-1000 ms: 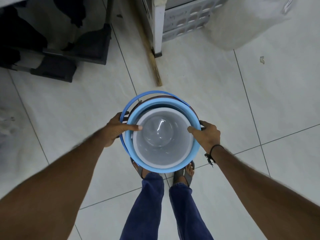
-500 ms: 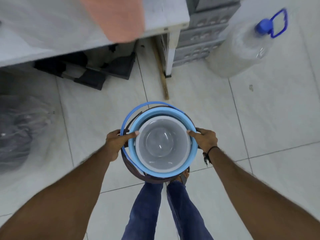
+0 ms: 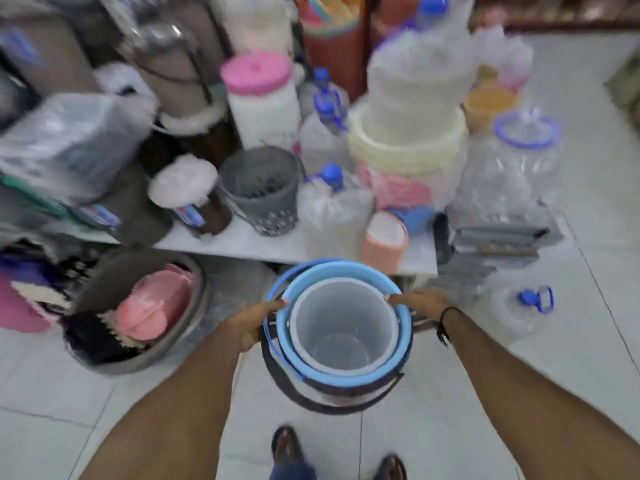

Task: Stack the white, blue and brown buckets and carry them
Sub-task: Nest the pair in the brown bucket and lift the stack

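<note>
The three buckets are nested and held in the air in front of me. The white bucket sits innermost, inside the blue bucket, which sits inside the brown bucket. The brown handle hangs below the stack and the blue handle loops on the left. My left hand grips the stack's left rim, thumb over the edge. My right hand grips the right rim, a black cord on its wrist.
A low white shelf ahead is crowded with jars, a grey perforated basket, bottles and wrapped tubs. A grey basin with pink items stands on the floor at left. A clear jug lies at right. Tiled floor extends right.
The view has swung up from the floor to the shelf of goods. The stack has risen with both hands still on its rim, and the brown handle now hangs lower.
</note>
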{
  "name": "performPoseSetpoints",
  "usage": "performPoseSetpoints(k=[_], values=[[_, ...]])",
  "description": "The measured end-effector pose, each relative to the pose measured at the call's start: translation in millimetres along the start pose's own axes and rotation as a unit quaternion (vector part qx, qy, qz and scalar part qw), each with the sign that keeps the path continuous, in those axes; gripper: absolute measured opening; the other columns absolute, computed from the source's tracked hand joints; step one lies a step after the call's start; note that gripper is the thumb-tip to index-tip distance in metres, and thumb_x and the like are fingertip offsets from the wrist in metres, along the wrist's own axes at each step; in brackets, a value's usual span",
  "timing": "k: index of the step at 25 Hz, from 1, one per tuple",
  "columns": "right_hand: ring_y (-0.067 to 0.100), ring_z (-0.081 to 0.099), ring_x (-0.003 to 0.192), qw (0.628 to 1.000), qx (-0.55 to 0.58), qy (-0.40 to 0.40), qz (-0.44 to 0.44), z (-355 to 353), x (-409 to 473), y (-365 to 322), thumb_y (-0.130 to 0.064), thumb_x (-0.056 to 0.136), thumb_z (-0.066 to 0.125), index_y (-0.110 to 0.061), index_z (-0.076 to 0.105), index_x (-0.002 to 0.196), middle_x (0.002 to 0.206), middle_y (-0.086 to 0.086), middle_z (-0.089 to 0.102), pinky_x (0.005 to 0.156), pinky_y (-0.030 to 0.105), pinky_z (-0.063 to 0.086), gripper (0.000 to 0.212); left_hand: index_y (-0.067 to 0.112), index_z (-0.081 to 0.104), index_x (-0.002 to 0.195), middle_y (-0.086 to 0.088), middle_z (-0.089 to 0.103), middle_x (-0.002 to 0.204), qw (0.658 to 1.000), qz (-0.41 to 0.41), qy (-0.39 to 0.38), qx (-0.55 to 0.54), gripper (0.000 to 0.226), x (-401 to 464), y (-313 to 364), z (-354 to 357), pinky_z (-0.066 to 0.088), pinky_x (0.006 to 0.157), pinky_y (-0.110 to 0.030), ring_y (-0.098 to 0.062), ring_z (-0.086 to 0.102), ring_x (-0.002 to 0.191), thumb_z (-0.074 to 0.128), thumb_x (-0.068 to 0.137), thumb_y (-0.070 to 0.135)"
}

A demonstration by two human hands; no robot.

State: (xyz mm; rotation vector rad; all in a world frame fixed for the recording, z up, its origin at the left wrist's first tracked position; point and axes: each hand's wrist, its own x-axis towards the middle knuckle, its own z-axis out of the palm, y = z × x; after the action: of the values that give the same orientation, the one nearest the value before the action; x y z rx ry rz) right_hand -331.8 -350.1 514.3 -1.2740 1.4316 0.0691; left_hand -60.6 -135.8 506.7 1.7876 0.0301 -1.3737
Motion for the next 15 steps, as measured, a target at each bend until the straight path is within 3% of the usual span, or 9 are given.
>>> performPoseSetpoints(k=[2, 4, 6, 9, 10, 12, 15], values=[[0.032, 0.076, 0.082, 0.998, -0.022, 0.011, -0.054, 6.5, -18.8, -65.6, -0.037, 0.064, 0.092, -0.005, 0.076, 0.088, 0.093, 0.019, 0.078, 0.08, 0.051, 0.063, 0.043, -0.005, 0.067, 0.118, -0.014, 0.075, 0.085, 0.999, 0.034, 0.002, -0.026, 0.045, -16.3, 48.5, -34.6, 0.059, 0.082, -0.042, -0.025, 0.07, 0.069, 0.08, 0.082, 0.02], [0.035, 0.076, 0.083, 0.995, -0.022, 0.014, -0.096, 29.3, -38.5, -133.6, -0.039, 0.066, 0.09, 0.002, 0.074, 0.097, 0.093, 0.02, 0.078, 0.079, 0.051, 0.063, 0.053, -0.004, 0.069, 0.113, -0.017, 0.077, 0.094, 0.997, 0.073, -0.004, -0.033, 0.047, -33.7, 98.1, -81.2, 0.058, 0.088, -0.046, -0.029, 0.07, 0.076, 0.082, 0.078, 0.023], [0.034, 0.075, 0.075, 0.991, -0.002, 0.024, -0.134, 44.7, -47.5, -185.6, -0.037, 0.069, 0.089, 0.003, 0.073, 0.101, 0.094, 0.022, 0.077, 0.076, 0.049, 0.064, 0.054, -0.002, 0.069, 0.114, -0.019, 0.073, 0.104, 0.993, 0.118, 0.001, -0.022, 0.043, -43.0, 145.7, -112.8, 0.058, 0.084, -0.046, -0.03, 0.068, 0.08, 0.078, 0.084, 0.027], [0.031, 0.073, 0.071, 0.981, 0.025, 0.047, -0.186, 76.7, -60.1, -265.5, -0.036, 0.066, 0.09, 0.002, 0.071, 0.103, 0.094, 0.021, 0.077, 0.071, 0.046, 0.064, 0.056, 0.0, 0.072, 0.092, -0.012, 0.077, 0.074, 0.983, 0.18, 0.005, -0.03, 0.03, -54.2, 218.0, -165.9, 0.062, 0.057, -0.038, -0.026, 0.071, 0.059, 0.077, 0.086, 0.029], [0.032, 0.074, 0.073, 0.977, 0.035, 0.054, -0.204, 84.4, -61.8, -289.2, -0.037, 0.067, 0.09, 0.002, 0.072, 0.103, 0.095, 0.021, 0.077, 0.073, 0.047, 0.064, 0.056, 0.001, 0.072, 0.086, -0.012, 0.077, 0.067, 0.978, 0.203, 0.025, -0.037, 0.028, -57.4, 241.7, -179.1, 0.062, 0.056, -0.038, -0.026, 0.072, 0.058, 0.079, 0.083, 0.028], [0.035, 0.075, 0.085, 0.969, 0.049, 0.076, -0.229, 97.3, -62.5, -334.5, -0.04, 0.069, 0.088, 0.001, 0.072, 0.105, 0.1, 0.021, 0.076, 0.081, 0.052, 0.062, 0.057, -0.002, 0.072, 0.091, -0.016, 0.077, 0.075, 0.963, 0.255, 0.065, -0.062, 0.031, -55.9, 287.1, -201.3, 0.063, 0.069, -0.046, -0.03, 0.073, 0.069, 0.085, 0.078, 0.022], [0.036, 0.074, 0.093, 0.96, 0.068, 0.089, -0.257, 106.2, -49.1, -390.0, -0.043, 0.069, 0.087, 0.001, 0.07, 0.11, 0.106, 0.021, 0.075, 0.084, 0.054, 0.061, 0.063, -0.004, 0.07, 0.097, -0.017, 0.077, 0.077, 0.952, 0.295, 0.047, -0.068, 0.034, -48.9, 345.2, -218.8, 0.065, 0.063, -0.044, -0.028, 0.073, 0.063, 0.084, 0.079, 0.021]])
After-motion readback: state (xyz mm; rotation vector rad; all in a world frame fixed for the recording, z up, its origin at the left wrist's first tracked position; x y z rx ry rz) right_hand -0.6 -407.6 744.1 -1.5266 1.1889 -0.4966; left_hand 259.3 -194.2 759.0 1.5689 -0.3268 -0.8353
